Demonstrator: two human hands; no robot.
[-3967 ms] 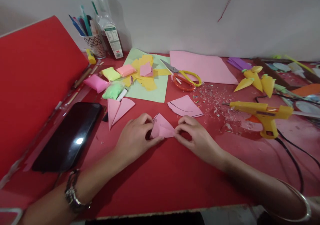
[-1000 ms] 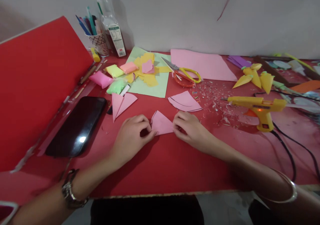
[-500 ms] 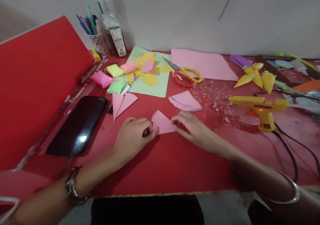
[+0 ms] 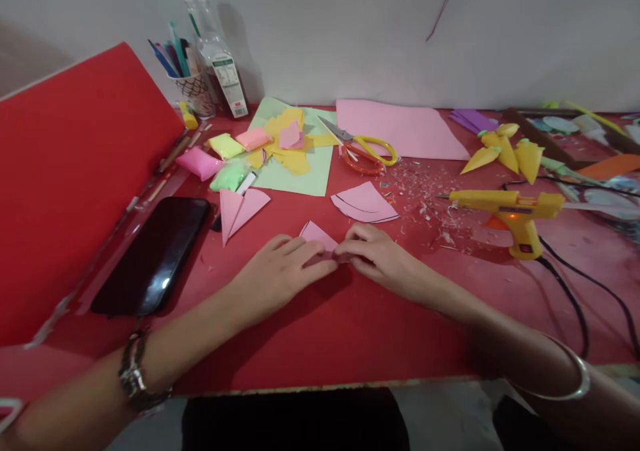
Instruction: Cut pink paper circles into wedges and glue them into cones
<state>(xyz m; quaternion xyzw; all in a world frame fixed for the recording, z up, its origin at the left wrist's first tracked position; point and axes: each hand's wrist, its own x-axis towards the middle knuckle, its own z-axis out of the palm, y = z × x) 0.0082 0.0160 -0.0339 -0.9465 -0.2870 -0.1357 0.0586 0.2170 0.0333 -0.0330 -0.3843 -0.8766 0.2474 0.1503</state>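
A small pink paper piece (image 4: 317, 235) lies on the red table (image 4: 320, 331), partly rolled at its near edge. My left hand (image 4: 280, 271) reaches across it from the left, fingertips pinched on the rolled edge. My right hand (image 4: 377, 257) grips the same edge from the right, fingers curled. Both hands meet at the middle of the paper. A folded pink cone shape (image 4: 240, 212) lies to the left, and a curved pink offcut (image 4: 364, 204) lies just behind.
A black phone (image 4: 153, 254) and a red board (image 4: 75, 184) are at left. Scissors (image 4: 363, 151), pink sheet (image 4: 400, 131), green sheet with yellow scraps (image 4: 295, 151), pen cup (image 4: 193, 91), bottle (image 4: 217, 57) stand behind. A yellow glue gun (image 4: 505, 211) with cord and yellow cones (image 4: 510, 151) are at right.
My hands have come closer together over the pink piece. Its near part has been rolled or folded up, so less of it lies flat.
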